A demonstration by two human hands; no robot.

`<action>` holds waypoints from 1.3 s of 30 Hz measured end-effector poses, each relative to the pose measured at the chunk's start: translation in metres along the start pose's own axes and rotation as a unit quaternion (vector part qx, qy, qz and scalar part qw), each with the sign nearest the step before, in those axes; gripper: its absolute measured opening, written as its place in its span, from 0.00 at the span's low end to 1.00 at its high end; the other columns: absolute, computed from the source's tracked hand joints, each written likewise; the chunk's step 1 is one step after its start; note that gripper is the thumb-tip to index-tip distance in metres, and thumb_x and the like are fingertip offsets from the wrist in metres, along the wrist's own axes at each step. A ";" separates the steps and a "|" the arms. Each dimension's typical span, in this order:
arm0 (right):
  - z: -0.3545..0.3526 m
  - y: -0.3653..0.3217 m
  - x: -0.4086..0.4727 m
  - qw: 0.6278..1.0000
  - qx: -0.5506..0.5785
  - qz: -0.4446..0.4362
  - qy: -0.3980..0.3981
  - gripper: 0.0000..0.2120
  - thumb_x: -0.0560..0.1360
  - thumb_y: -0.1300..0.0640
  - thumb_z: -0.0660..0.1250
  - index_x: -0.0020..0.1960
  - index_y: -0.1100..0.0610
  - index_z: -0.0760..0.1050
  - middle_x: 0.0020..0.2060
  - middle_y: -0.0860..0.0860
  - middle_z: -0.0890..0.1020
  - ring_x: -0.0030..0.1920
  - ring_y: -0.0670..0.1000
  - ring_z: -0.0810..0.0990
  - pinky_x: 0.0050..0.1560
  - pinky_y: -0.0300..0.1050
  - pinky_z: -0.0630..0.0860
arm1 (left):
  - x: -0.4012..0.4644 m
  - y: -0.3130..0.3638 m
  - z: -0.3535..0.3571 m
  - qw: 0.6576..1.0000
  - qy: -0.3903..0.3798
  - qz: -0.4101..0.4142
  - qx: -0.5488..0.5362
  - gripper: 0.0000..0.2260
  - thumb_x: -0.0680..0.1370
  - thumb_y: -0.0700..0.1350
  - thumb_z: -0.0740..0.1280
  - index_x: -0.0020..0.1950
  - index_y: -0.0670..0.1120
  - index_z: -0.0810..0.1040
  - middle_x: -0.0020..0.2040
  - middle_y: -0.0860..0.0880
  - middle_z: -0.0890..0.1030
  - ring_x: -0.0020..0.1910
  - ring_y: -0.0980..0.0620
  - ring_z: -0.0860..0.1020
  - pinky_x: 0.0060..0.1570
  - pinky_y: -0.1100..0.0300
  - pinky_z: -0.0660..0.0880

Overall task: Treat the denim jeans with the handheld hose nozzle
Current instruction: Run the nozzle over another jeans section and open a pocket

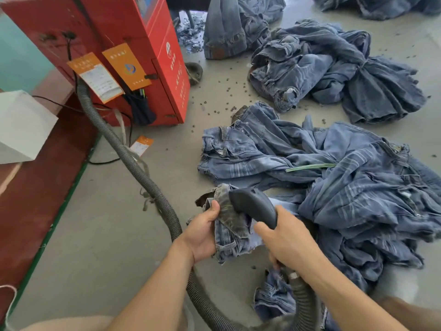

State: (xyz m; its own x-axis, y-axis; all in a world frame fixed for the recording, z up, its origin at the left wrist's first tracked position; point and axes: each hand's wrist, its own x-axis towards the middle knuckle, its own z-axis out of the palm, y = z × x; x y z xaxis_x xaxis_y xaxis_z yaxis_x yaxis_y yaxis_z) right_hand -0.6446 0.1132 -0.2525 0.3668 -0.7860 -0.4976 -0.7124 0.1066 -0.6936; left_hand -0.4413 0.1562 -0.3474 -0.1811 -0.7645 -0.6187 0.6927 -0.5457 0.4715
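- Right hand (290, 242), lower centre of the frame: fingers wrapped round the neck of the dark nozzle (254, 206), whose head is tilted toward the cloth held just to its left, apparently so its mouth meets the fabric.
- Left hand (202, 237), lower centre, left of the nozzle: grasps a bunched fold of the jeans in hand (229, 228), thumb over the top, lifting it off the floor (107, 223) and presenting one patch to the nozzle. The nozzle head seems to touch the cloth, though the contact point itself is hidden behind the head.
- Ribbed grey hose (133, 163): runs from the nozzle below the right hand, loops along the bottom edge, then climbs the left of the frame to the red machine (133, 39) at upper left, leaving slack for the nozzle to travel.
- Nearest heap of jeans (358, 199), centre right: lies close beside the hands, probably the working stock.
- Tied bundle (334, 68) and further heaps, upper right: well apart.
- Small dark specks scattered on the floor between machine and bundles; their nature cannot be told.
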 end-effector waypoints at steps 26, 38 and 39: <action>0.011 0.025 -0.011 0.993 -0.108 -0.024 0.044 0.11 0.78 0.45 0.65 0.50 0.46 0.64 0.35 0.50 0.81 0.34 0.53 0.81 0.34 0.51 0.77 | 0.032 0.026 0.020 0.986 0.035 -0.048 0.154 0.26 0.87 0.59 0.53 0.71 0.41 0.76 0.64 0.36 0.82 0.63 0.37 0.81 0.60 0.42 0.80; 0.012 0.018 0.001 0.996 -0.086 -0.014 0.008 0.11 0.77 0.45 0.65 0.52 0.49 0.66 0.36 0.53 0.81 0.33 0.55 0.79 0.31 0.47 0.71 | 0.027 0.020 0.005 0.994 0.029 -0.044 0.096 0.28 0.86 0.61 0.54 0.73 0.42 0.76 0.67 0.37 0.80 0.66 0.39 0.80 0.62 0.45 0.79; 0.007 0.013 0.011 0.997 -0.077 -0.015 0.021 0.11 0.79 0.47 0.65 0.52 0.51 0.67 0.36 0.54 0.80 0.32 0.55 0.78 0.31 0.48 0.71 | 0.025 0.018 0.005 0.994 0.027 -0.044 0.100 0.27 0.85 0.61 0.54 0.73 0.43 0.76 0.67 0.38 0.80 0.66 0.39 0.80 0.60 0.46 0.81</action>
State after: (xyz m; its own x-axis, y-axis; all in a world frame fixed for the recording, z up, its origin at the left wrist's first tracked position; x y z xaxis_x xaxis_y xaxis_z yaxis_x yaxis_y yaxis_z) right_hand -0.6457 0.1101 -0.2713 0.3652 -0.8130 -0.4535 -0.7866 -0.0090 -0.6174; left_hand -0.4370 0.1254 -0.3518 -0.1935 -0.6937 -0.6938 0.5223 -0.6715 0.5256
